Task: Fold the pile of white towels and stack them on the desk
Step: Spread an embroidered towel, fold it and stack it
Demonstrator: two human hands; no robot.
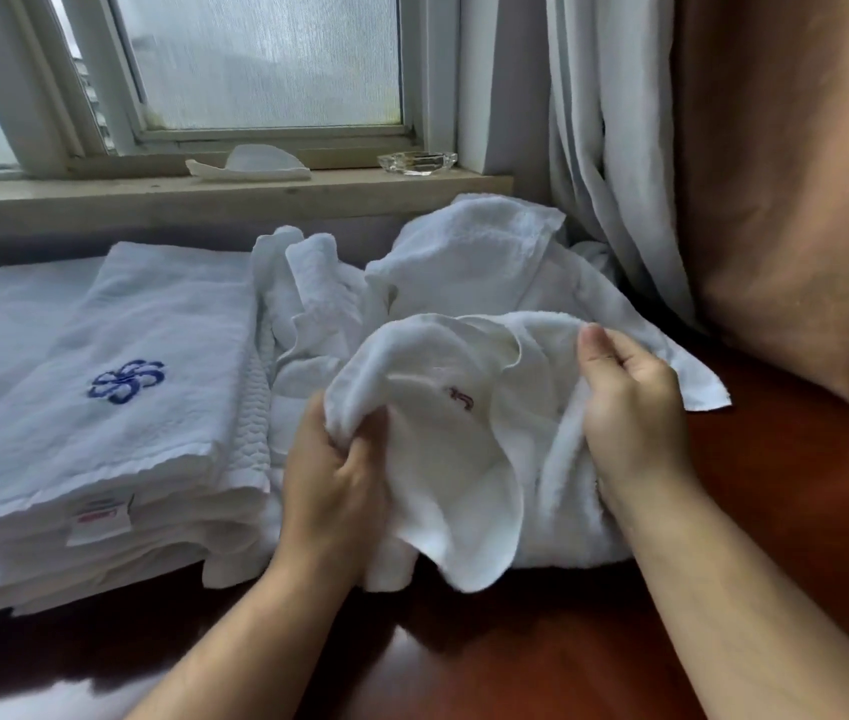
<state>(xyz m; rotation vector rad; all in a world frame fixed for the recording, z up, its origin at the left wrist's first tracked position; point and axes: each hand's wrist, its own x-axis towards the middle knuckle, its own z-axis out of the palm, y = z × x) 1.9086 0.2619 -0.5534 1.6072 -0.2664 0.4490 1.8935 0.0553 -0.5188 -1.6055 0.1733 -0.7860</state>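
Towel [443, 449] held in both hands above the near edge of a dark red-brown bench [775, 537], just in front of the crumpled pile [464, 262] of white towels. The left hand [328, 491] grips a bunched edge at the towel's lower left, its fingers curled round the fabric. The right hand [630, 413] pinches the opposite side, with the thumb raised against the terry and the fingers folded behind it. Between the hands the towel sags in loose folds, its lower hem hanging down to the bench. A small red mark [461, 400] shows near its middle.

The pile lies heaped at the back of the bench, below the sill [152, 192], with one corner trailing out to the right.

To the left, touching the pile, sits a stack [100, 381] of folded white towels. The top one lies flat and bears a blue flower emblem [126, 380]; a white label [99, 519] with red print hangs from the stack's front edge.

On the sill rest a folded white cloth [256, 163] and, to its right, a clear glass dish [417, 162], both below a frosted window [266, 59]. A pale curtain [599, 122] and a brown drape [801, 174] hang at the right.
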